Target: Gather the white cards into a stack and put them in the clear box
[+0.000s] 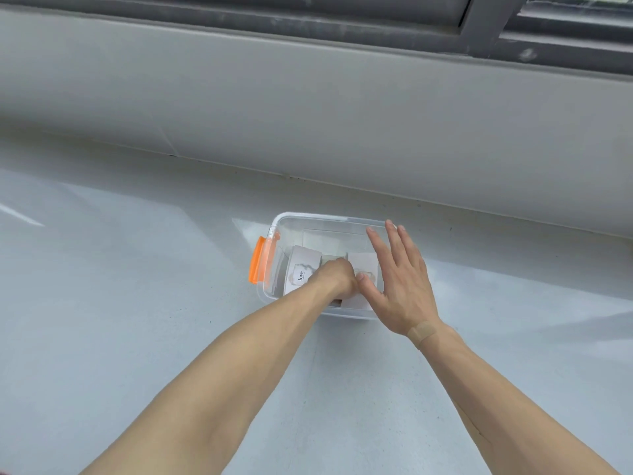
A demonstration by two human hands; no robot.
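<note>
A clear plastic box (308, 219) with an orange latch (257, 264) on its left end stands on the pale grey surface. White cards lie inside it: one printed "love." (301, 269) at the left, one (363, 265) at the right, another (325, 238) farther back. My left hand (337, 279) reaches down into the box with its fingers curled on the cards in the middle; what they pinch is hidden. My right hand (399, 279) hovers flat over the box's right end, fingers spread, holding nothing.
A grey wall and ledge run along the back, close behind the box, under a dark window frame (486, 25). The glossy grey surface (137, 303) extends to the left, right and front of the box. A plaster sits on my right wrist (423, 332).
</note>
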